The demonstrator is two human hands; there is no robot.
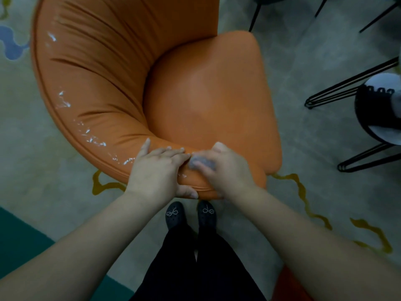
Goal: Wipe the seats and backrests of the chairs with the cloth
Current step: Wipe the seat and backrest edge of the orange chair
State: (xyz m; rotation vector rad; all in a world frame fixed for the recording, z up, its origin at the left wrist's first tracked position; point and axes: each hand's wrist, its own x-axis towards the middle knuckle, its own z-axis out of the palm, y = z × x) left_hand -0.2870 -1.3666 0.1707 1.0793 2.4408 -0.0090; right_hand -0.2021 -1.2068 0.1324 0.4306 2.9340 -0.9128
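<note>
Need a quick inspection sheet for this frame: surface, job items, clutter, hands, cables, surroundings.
Surface: orange chair, seat cushion bare; worn pale scuffs along the backrest rim.
Job's things: grey cloth on the near end of the backrest, mostly covered by the right hand.
Clutter: nothing seen on the chair.
Hands: left hand grips the backrest edge, thumb underneath; right hand presses the cloth against the chair.
Cables: nothing seen.
Surroundings: patterned carpet; black wire chair legs to the right; person's dark shoes just behind the chair.
</note>
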